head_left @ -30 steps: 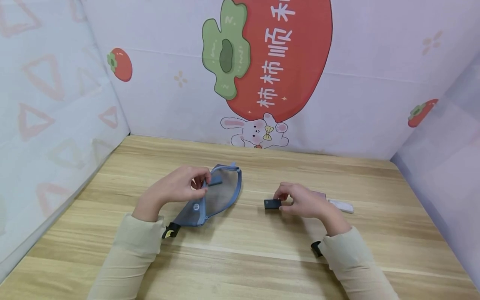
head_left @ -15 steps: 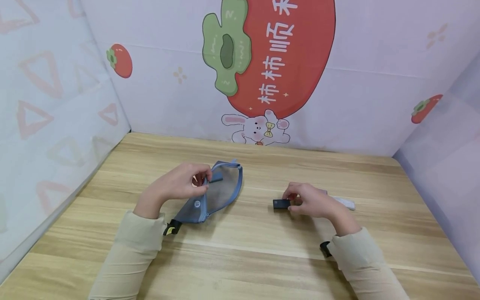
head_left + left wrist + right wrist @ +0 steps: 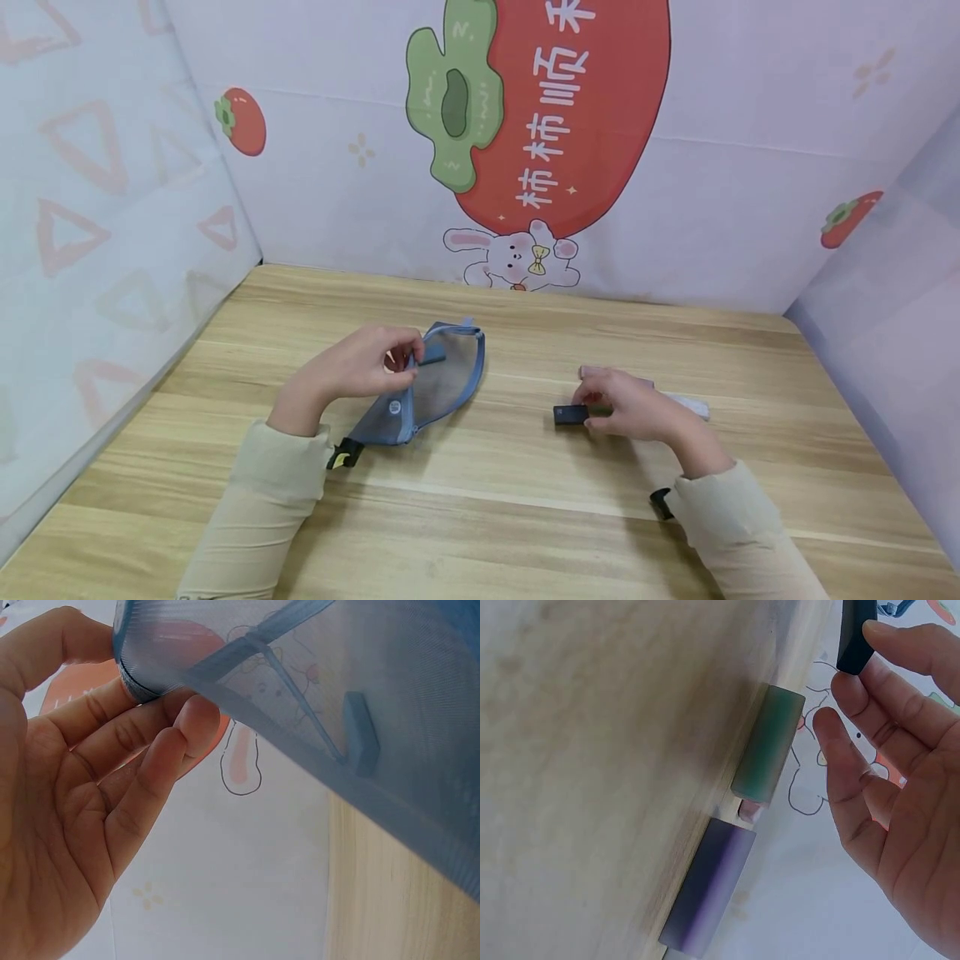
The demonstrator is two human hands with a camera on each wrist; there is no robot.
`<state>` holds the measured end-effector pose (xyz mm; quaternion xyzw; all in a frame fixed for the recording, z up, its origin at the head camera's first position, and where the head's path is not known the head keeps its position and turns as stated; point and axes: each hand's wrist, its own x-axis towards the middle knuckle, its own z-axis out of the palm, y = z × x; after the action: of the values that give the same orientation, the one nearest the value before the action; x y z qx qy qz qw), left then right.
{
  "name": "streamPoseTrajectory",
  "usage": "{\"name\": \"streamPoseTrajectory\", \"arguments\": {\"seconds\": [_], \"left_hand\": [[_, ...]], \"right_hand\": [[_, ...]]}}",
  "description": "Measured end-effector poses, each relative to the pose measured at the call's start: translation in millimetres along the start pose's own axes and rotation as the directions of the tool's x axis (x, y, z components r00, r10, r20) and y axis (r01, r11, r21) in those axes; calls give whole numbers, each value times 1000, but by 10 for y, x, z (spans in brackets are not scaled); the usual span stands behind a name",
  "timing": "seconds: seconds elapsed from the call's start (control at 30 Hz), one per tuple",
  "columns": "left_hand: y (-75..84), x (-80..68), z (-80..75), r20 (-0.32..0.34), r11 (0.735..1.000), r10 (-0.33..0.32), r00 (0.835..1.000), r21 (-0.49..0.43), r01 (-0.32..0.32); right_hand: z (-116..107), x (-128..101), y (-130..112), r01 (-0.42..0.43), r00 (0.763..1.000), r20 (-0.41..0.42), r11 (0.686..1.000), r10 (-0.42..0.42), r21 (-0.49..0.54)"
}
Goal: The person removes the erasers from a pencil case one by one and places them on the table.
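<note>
My left hand point(image 3: 360, 362) pinches the rim of a blue mesh zip pouch point(image 3: 384, 423), which gapes open. Through the mesh, one small dark oblong block point(image 3: 361, 735) shows inside it. My right hand point(image 3: 633, 407) holds another small black oblong block point(image 3: 571, 415) between thumb and fingertips, its free end pointing left towards the pouch. Under and behind that hand, the right wrist view shows a green shiny bar point(image 3: 769, 742) and a purple shiny bar point(image 3: 709, 889) lying in a row on the table. What kind of items these are, I cannot tell.
A pinkish bar end point(image 3: 594, 372) shows beyond my right hand, and a pale grey-white bar point(image 3: 692, 406) lies to its right. The wooden table point(image 3: 480, 517) meets a printed wall point(image 3: 337, 208) at the back, with side walls left and right.
My right hand has shifted to the right and slightly nearer with the black block, uncovering the pinkish bar end behind it. The left hand keeps its hold on the pouch.
</note>
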<state>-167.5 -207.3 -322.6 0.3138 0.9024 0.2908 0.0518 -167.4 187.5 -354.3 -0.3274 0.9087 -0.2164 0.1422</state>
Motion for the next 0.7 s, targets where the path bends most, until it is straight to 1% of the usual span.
{"name": "streamPoseTrajectory", "arguments": {"seconds": [0.17, 0.43, 0.53, 0.7], "left_hand": [[-1, -1, 3, 3, 1000, 7, 1000, -5, -7], [9, -7, -11, -1, 1000, 6, 1000, -9, -6], [7, -7, -14, 1, 1000, 4, 1000, -8, -4], [-1, -10, -19, -3, 1000, 6, 1000, -8, -6]], "right_hand": [[-1, -52, -1, -32, 999, -1, 999, 32, -19], [34, -88, 39, -10, 1000, -13, 999, 9, -36], [45, -106, 48, 12, 1000, -14, 999, -12, -48], [50, -126, 55, 33, 999, -1, 999, -33, -36]]}}
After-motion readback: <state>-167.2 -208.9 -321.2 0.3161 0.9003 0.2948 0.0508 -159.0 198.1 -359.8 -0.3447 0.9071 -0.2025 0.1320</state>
